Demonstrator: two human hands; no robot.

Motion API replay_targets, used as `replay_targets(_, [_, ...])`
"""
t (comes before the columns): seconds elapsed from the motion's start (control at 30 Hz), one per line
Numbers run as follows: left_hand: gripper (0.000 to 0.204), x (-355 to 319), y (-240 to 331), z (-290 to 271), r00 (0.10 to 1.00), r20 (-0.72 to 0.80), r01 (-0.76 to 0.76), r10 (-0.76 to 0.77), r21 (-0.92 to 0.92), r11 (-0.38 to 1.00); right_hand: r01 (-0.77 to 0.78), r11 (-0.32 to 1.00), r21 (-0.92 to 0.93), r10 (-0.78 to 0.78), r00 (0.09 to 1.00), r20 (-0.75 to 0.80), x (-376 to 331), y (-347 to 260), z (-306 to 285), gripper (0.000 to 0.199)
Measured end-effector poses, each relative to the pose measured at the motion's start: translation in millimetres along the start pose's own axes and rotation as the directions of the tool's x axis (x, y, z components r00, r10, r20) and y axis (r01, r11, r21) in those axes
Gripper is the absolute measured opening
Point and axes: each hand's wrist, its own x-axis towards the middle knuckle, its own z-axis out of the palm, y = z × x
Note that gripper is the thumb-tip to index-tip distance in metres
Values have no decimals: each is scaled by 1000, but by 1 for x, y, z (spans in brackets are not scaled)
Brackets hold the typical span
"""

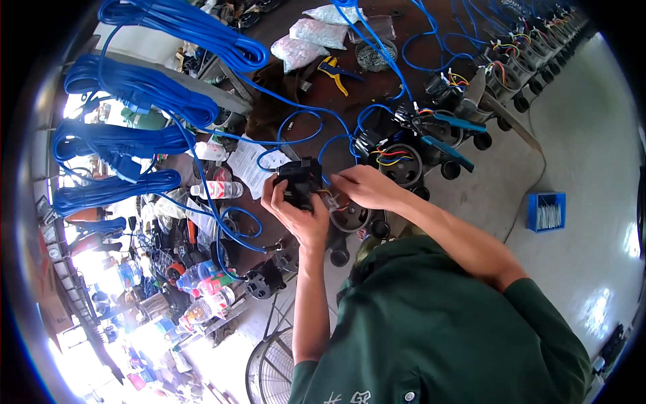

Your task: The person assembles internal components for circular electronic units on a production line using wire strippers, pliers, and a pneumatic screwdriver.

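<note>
Workshop bench point(377, 81), dark brown and cluttered, running toward 1 o'clock with a row of small motor units point(511, 67) lined along its edge, each trailing coloured leads. Left hand point(296, 212), at centre, cradles a black box-shaped component point(299, 180) from beneath, fingers wrapped about its lower side, apparently to hold it steady and turned toward the face. Right hand point(367, 187), just at 3 o'clock of the box, fingers drawn narrow in a pinch at the thin wires point(333, 202) leaving its side; whether they grip a wire cannot be told. Blue cable point(303, 131) loops from the box toward 12 o'clock. Blue-handled pliers point(451, 138) rest across a motor at 2 o'clock, close enough to reach. Yellow-handled wire stripper point(334, 73) and clear bags of small parts point(303, 40) lie at 12 o'clock. Coiled blue cables point(134, 87) hang in bundles at 10 o'clock. Blue parts bin point(546, 211) sits on the grey floor at 3 o'clock.
</note>
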Motion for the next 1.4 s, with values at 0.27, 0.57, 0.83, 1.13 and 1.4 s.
replay_targets(0.27, [62,15,-1,-1,984,106,-141,141,-14,990,57,971,233,-68,997,40,35,6,3,24])
replay_targets(0.57, [64,58,36,-22,955,294,-7,-27,114,993,325,431,-842,-796,577,-185,22,-19,-8,13])
replay_targets(0.83, [70,74,28,-20,950,308,-66,42,67,996,326,662,-675,-704,579,-411,38,-22,3,14])
replay_targets(1.13, [65,58,11,-25,973,230,-7,-29,153,988,240,687,-686,-643,640,-420,42,-27,13,18])
replay_targets(1.4, [46,59,6,-43,887,304,386,-347,-77,919,-334,689,644,222,942,252,30,-45,-24,16])
